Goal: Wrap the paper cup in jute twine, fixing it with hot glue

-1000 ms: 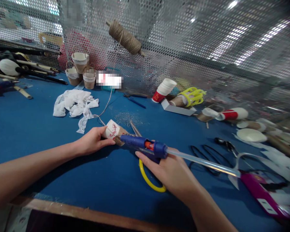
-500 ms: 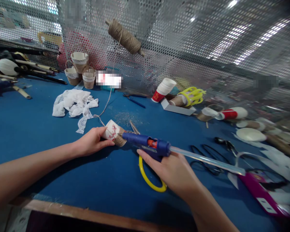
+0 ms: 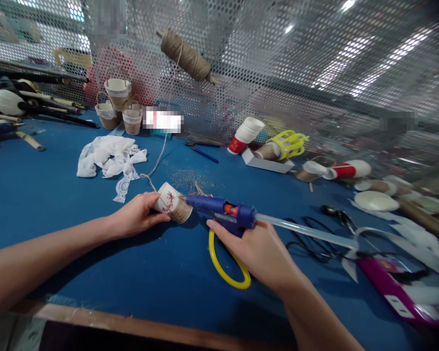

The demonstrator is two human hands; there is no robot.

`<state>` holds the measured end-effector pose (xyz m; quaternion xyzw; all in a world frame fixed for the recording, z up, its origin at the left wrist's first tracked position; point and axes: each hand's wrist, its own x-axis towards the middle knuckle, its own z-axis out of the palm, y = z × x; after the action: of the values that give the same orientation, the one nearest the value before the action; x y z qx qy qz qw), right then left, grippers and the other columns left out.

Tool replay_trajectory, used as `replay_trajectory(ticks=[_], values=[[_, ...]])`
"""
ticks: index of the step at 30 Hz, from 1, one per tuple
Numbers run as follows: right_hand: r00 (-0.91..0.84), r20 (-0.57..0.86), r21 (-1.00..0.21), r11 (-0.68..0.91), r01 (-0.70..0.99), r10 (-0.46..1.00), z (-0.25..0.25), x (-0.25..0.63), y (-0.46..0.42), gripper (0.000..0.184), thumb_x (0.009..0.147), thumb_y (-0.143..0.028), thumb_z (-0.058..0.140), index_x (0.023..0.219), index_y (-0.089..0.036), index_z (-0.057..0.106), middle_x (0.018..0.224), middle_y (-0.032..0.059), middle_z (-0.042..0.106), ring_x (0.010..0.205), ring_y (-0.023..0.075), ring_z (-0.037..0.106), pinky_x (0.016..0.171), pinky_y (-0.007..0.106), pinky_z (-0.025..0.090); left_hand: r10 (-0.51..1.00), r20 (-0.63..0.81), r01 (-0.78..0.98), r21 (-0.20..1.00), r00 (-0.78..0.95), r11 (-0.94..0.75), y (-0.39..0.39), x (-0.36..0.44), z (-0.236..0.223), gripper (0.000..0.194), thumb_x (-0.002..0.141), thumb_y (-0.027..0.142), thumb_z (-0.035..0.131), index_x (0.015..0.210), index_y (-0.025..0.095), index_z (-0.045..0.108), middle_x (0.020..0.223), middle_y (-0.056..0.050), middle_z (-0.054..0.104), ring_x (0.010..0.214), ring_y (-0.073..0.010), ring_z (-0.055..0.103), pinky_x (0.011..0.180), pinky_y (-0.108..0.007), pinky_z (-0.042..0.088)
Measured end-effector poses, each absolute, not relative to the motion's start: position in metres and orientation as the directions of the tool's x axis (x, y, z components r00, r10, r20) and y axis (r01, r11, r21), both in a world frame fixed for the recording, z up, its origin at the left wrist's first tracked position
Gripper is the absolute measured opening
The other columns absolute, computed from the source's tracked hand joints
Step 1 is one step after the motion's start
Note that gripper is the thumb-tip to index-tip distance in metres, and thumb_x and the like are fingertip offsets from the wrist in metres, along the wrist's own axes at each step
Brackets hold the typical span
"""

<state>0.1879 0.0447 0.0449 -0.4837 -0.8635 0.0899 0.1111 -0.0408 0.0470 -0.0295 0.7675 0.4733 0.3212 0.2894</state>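
Observation:
My left hand (image 3: 141, 214) is closed on a small paper cup (image 3: 167, 199), tilted on its side. Twine (image 3: 183, 213) is wound round the cup's right-hand part. A strand leads from the cup up to a twine spool (image 3: 186, 54) on the mesh wall. In my right hand (image 3: 259, 253) is a blue hot glue gun (image 3: 221, 210), a long clear glue stick out of its back. Its nozzle points left, right by the cup; whether it touches cannot be made out. Under the gun lie scissors with a yellow handle (image 3: 214, 253), partly hidden.
White lace (image 3: 104, 153) lies crumpled at the left. Behind it stand several twine-covered little baskets (image 3: 132, 121). Pliers (image 3: 205, 152), stacked paper cups (image 3: 246, 135) and a grey tray (image 3: 267, 163) are along the wall. Black cables (image 3: 314, 239) and a purple power strip (image 3: 388, 287) lie right.
The glue gun's nozzle has drawn slightly away from the twine-wound part toward the cup's upper right edge. The whole view has shifted a little. Both hands keep their hold.

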Motion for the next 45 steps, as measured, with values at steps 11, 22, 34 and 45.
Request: replay_trajectory(ticks=[11,22,34,45], values=[[-0.490,0.139,-0.354,0.505,0.787,0.861,0.042,0.190,0.049,0.026,0.080,-0.034,0.048,0.082,-0.015,0.066,0.062,0.0058,0.063,0.056,0.0188,0.059,0.054,0.030,0.045,0.915,0.181,0.546,0.755,0.360,-0.364,0.046,-0.041,-0.027,0.021,0.077,0.030,0.055,0.086,0.012,0.058,0.084,-0.008,0.063,0.077,-0.0187,0.060,0.070,-0.029,0.047],[-0.394,0.022,-0.628,0.319,0.709,0.919,0.046,0.190,0.044,0.031,0.078,-0.040,0.052,0.054,-0.021,0.050,0.038,-0.0053,0.045,0.036,0.0101,0.044,0.043,0.025,0.042,0.922,0.190,0.478,0.809,0.339,-0.342,0.048,-0.041,-0.029,0.023,0.076,0.030,0.055,0.089,0.012,0.058,0.087,-0.007,0.064,0.077,-0.0175,0.060,0.071,-0.028,0.048],[-0.203,-0.079,-0.945,-0.009,0.326,0.976,0.039,0.205,0.087,0.029,0.067,-0.041,0.065,0.072,-0.015,0.054,0.061,-0.0014,0.055,0.052,0.0080,0.048,0.050,0.022,0.042,0.963,0.155,0.484,0.840,0.221,-0.246,0.050,-0.043,-0.023,0.018,0.072,0.028,0.057,0.083,0.014,0.054,0.082,-0.005,0.068,0.074,-0.0173,0.061,0.070,-0.029,0.048],[0.040,-0.101,-0.724,-0.101,0.682,0.994,0.009,0.205,0.148,0.027,0.082,-0.034,0.051,0.068,-0.011,0.056,0.061,0.0002,0.054,0.055,0.0098,0.053,0.055,0.025,0.045,0.949,0.222,0.490,0.816,0.223,-0.306,0.047,-0.046,-0.019,0.023,0.073,0.030,0.056,0.088,0.014,0.051,0.082,-0.003,0.062,0.073,-0.0154,0.057,0.070,-0.029,0.045]])
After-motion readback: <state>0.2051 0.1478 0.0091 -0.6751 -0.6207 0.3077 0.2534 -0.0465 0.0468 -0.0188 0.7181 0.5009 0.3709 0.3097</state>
